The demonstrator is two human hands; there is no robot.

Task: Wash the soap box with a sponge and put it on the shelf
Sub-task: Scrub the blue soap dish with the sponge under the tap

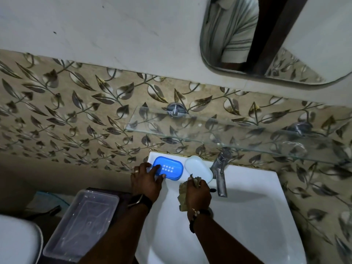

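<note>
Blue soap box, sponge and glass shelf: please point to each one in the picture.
blue soap box (169, 168), head view, on its slotted inner floor.
sponge (183, 197), head view, on the part showing left of the right hand.
glass shelf (219, 138), head view, near its front edge.

Leaf-patterned tile wall, plain white above; mirror upper right; dim light, possibly overhead.

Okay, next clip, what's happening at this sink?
A person stands at a white ceramic sink. The left hand has its fingers on the blue plastic soap box tray lying on the sink's back ledge. The right hand grips a worn brownish sponge. A translucent white oval lid lies beside the tray. The glass wall shelf above holds nothing.
</note>
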